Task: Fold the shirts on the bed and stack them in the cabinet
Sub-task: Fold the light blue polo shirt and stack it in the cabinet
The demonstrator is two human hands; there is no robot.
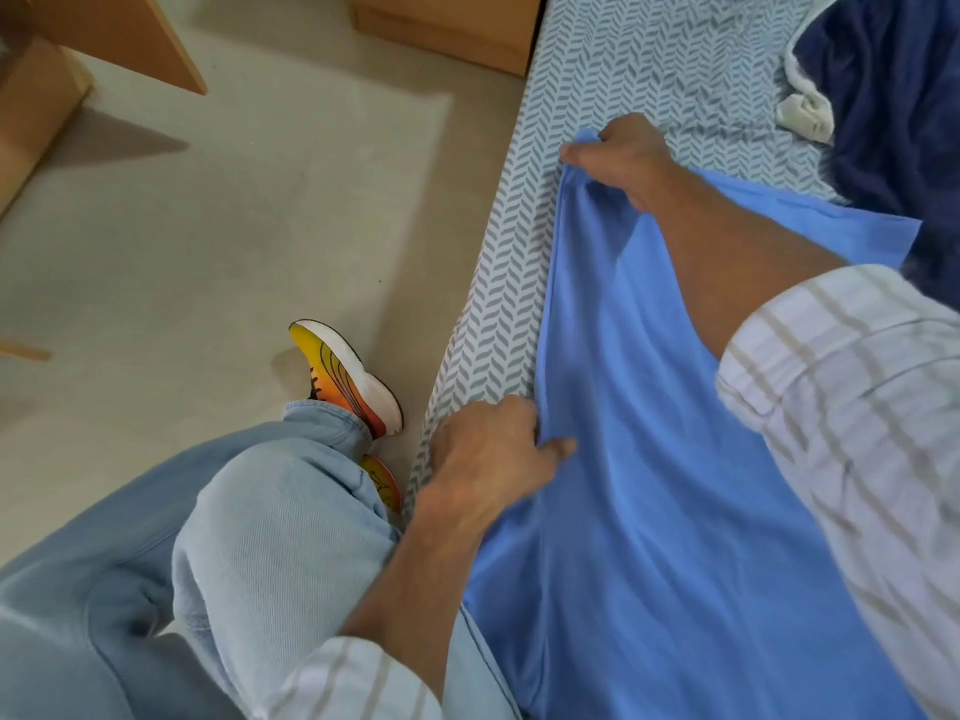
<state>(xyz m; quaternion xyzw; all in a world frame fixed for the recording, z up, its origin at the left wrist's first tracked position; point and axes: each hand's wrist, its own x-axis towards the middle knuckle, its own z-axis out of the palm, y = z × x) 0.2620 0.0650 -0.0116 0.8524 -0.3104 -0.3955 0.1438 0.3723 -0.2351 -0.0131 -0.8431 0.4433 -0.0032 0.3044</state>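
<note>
2 hands work one blue shirt (649, 511) spread on the bed (649, 70) at right; right hand (618, 153) pinches its far left edge, left hand (493, 449) pinches the near one; keeping that edge taut should give a straight fold

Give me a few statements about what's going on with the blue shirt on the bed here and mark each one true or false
1. Both hands grip the blue shirt. True: the left hand and the right hand pinch its edge.
2. The shirt lies on the floor. False: it lies on the bed.
3. A dark navy garment lies further up the bed. True.
4. The bed sheet is plain white. False: it has a grey chevron pattern.
</note>
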